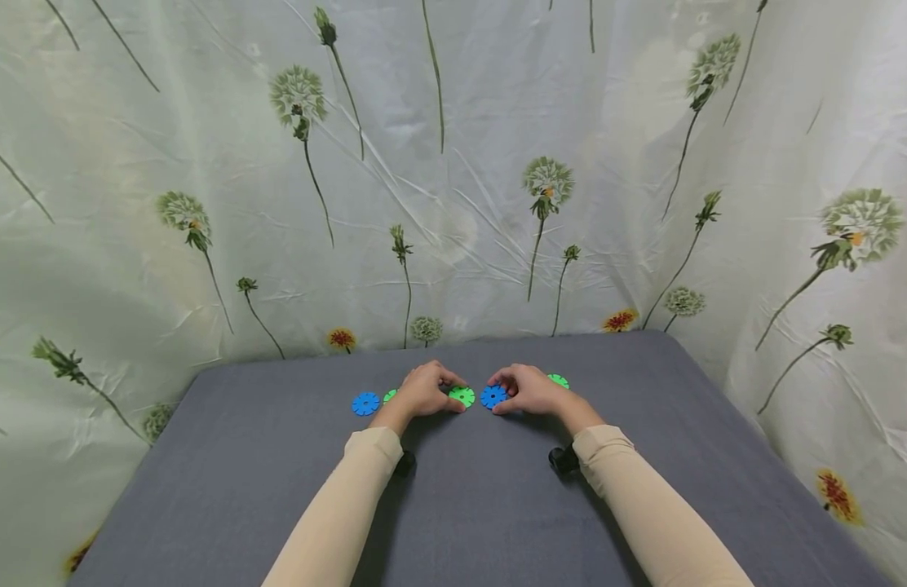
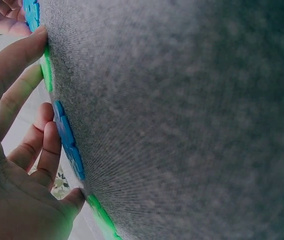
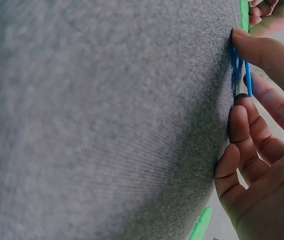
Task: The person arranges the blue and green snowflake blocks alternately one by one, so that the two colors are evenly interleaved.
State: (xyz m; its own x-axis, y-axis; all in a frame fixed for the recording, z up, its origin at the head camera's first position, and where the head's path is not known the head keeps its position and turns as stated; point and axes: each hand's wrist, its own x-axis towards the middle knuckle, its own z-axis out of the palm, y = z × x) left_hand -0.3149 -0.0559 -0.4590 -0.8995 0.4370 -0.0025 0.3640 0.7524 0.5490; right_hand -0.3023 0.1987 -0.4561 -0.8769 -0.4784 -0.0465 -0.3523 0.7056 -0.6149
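Note:
My left hand (image 1: 422,390) holds a green notched plastic disc (image 1: 462,397) at its edges between thumb and forefinger, low over the grey cloth. Just to its right, a blue notched disc (image 1: 493,397) is pinched by my right hand (image 1: 530,390). In the right wrist view this blue disc (image 3: 248,80) stands slightly off the cloth. The two held discs are close together, with a small gap in the head view. Under the left hand's curled fingers lies another blue disc (image 2: 69,142), hidden in the head view.
A blue disc (image 1: 365,403) lies left of the left hand, beside a green one (image 1: 390,395) partly covered by that hand. Another green disc (image 1: 559,381) sits behind the right hand. The grey-clothed table (image 1: 483,514) meets a flower-printed curtain (image 1: 468,204) at the back.

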